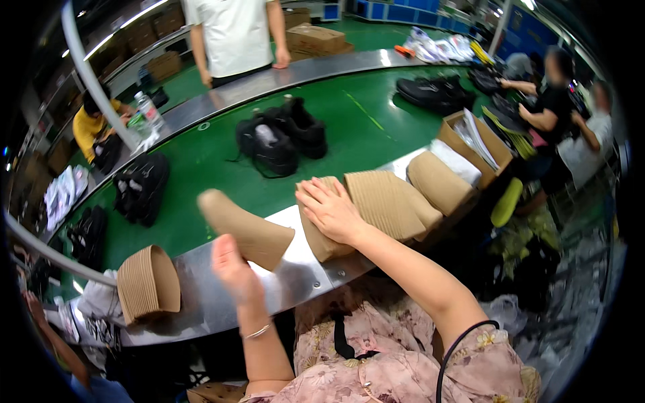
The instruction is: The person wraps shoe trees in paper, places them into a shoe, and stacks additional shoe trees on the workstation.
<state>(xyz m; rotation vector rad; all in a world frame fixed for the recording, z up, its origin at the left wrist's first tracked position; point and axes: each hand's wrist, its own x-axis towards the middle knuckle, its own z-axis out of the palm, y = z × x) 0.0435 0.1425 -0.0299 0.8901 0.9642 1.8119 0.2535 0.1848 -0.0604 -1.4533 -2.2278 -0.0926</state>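
Note:
My left hand (238, 272) is slightly blurred. It is closed at the lower edge of a curved brown paper shoe insert (250, 232), which is tilted over the metal ledge. The fingers behind the insert are hidden. My right hand (332, 211) lies with fingers stretched flat on a brown paper bundle (327, 250). Right beside it, a ribbed stack of nested inserts (386, 201) lies on the ledge, followed by a smoother brown insert (440, 181). Another ribbed stack (149, 285) stands at the left end of the ledge.
A metal ledge (222, 295) borders the green conveyor belt (363, 127). Black shoes (282, 138) sit on the belt ahead, with more at left and right. A cardboard box (477, 151) holds papers at right. One person (235, 40) stands across the belt; others work nearby.

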